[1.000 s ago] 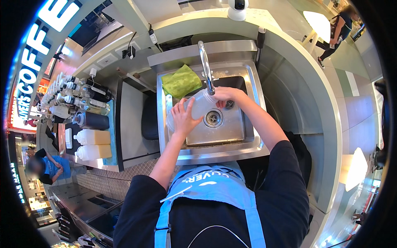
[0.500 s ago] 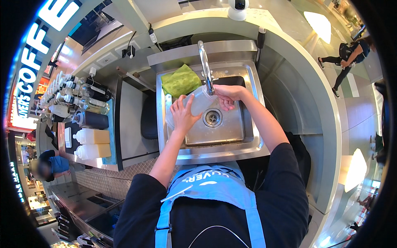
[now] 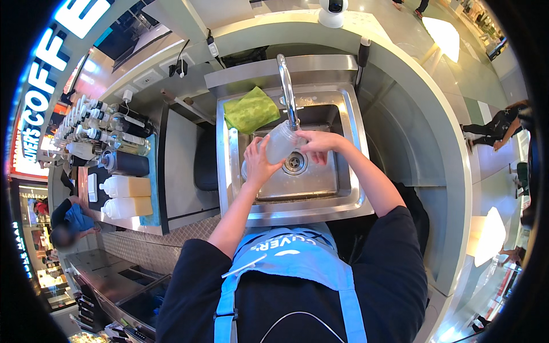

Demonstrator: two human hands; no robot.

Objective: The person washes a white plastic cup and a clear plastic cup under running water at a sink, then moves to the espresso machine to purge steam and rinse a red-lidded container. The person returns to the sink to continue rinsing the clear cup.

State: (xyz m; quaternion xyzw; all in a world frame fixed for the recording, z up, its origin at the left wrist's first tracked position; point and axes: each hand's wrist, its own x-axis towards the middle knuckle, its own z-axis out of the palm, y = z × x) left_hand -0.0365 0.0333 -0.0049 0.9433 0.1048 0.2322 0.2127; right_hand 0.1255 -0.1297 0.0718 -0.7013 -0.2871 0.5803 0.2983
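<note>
A translucent plastic bottle (image 3: 279,144) is tilted over the stainless steel sink (image 3: 269,210), its mouth right under the spout of the chrome tap (image 3: 287,91). My left hand (image 3: 260,162) wraps round its body from the left. At the bottle's rim, my right hand (image 3: 318,144) grips with thumb and forefinger while the other fingers curl below. Beneath the hands lies the round drain (image 3: 295,163). Whether water is running from the tap I cannot make out.
A green cloth (image 3: 251,110) lies on the sink's back left corner. Left of the sink, a counter carries several pump bottles (image 3: 128,124) and two squeeze bottles (image 3: 127,207) of pale liquid. A curved partition (image 3: 420,131) rises on the right. One person (image 3: 497,127) walks beyond it.
The bottle has turned more upright and moved slightly right, its mouth staying by the spout. My left hand has shifted right and down with it; my right hand has dropped a little at the rim.
</note>
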